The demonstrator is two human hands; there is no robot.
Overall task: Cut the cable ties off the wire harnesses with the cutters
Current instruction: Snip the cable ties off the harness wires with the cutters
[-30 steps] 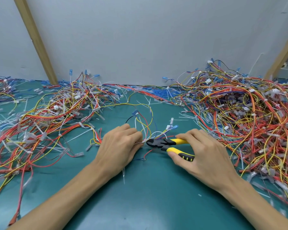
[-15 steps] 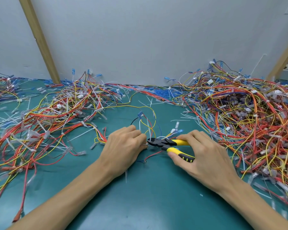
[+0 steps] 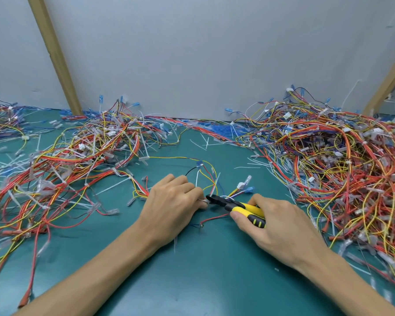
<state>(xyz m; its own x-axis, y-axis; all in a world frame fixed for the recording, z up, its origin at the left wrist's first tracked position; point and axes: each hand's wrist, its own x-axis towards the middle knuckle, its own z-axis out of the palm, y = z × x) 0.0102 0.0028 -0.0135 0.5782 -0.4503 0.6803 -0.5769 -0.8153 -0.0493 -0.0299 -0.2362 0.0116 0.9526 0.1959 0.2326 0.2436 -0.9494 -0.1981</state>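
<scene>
Head view: the grip of my left hand (image 3: 171, 208) pinches a small wire harness (image 3: 200, 164) on the green desk (image 3: 214, 274). My right hand (image 3: 276, 222) grips the yellow-handled cutters (image 3: 235, 205), their black nose just beside my left fingertips.

The near middle of the surface (image 3: 214, 281) lies open. A wide heap of wire harnesses (image 3: 78, 160) covers the left side, and a taller, denser heap (image 3: 340, 167) fills the right, spilling down to the near right edge. Between them a lane of green runs back to the wall (image 3: 203, 65), which closes the far side. Loose cut ties (image 3: 205, 142) lie scattered in the lane, and one small harness (image 3: 205, 176) sits at its near end
</scene>
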